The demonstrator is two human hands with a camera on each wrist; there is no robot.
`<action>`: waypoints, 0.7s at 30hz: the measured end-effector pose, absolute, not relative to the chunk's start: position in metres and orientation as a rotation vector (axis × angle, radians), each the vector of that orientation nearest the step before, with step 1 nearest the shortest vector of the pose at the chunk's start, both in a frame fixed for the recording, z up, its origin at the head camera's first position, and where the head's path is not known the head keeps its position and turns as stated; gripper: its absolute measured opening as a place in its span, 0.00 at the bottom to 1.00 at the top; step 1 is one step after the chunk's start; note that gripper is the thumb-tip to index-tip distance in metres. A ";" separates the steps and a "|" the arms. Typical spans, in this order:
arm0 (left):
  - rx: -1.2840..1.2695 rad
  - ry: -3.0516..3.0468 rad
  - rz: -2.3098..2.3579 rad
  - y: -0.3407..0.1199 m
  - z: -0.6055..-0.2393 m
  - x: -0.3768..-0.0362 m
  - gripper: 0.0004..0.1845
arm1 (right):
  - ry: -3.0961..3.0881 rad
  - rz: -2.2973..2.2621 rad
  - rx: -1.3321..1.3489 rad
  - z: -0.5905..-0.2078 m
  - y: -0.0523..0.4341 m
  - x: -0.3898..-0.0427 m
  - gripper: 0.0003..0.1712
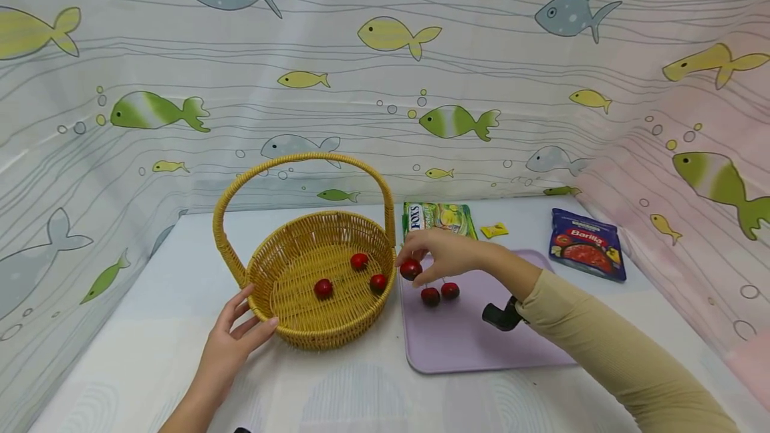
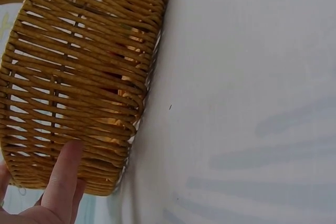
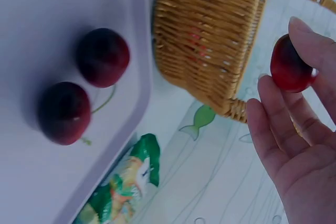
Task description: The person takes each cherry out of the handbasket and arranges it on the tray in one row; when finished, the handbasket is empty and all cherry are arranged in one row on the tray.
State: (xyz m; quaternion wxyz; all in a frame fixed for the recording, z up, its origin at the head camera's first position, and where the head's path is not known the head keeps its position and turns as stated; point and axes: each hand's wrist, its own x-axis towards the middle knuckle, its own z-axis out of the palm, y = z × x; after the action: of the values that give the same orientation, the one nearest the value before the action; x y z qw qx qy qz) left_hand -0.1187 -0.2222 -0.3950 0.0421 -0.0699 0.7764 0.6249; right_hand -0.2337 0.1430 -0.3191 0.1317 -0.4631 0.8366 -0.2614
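Between thumb and fingers my right hand (image 1: 442, 256) pinches a dark red cherry (image 3: 292, 64), held above the left edge of the lilac tray (image 1: 481, 353) beside the basket. Two more cherries with stems, one nearer the corner (image 3: 102, 57) and one beside it (image 3: 64, 113), lie on the tray. My left hand (image 1: 231, 343) rests against the near left side of the woven basket (image 1: 319, 336), its fingers spread and fairly straight. One fingertip (image 2: 71, 153) presses the basket's outer wall. Inside the basket lie three red cherries (image 1: 323, 289), apart from each other.
Behind the tray lie a green Fox's candy bag (image 1: 442, 214) and a small yellow wrapped candy (image 1: 494, 230). A blue Barilla pouch (image 1: 586, 244) lies at the right. The basket's tall arched handle (image 1: 307, 156) stands upright. A fish-print curtain (image 1: 337, 105) encloses the table.
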 end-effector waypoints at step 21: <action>-0.214 2.395 1.887 -0.224 -0.397 -0.120 0.44 | 2.596 -0.910 -0.968 -0.367 0.213 -0.219 0.20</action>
State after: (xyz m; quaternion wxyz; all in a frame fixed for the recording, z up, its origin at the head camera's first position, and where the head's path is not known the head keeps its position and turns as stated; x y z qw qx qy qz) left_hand -0.1197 -0.2240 -0.3965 0.0423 -0.0701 0.7829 0.6167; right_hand -0.2187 0.2126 -0.3669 0.1127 -0.3298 0.8845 -0.3100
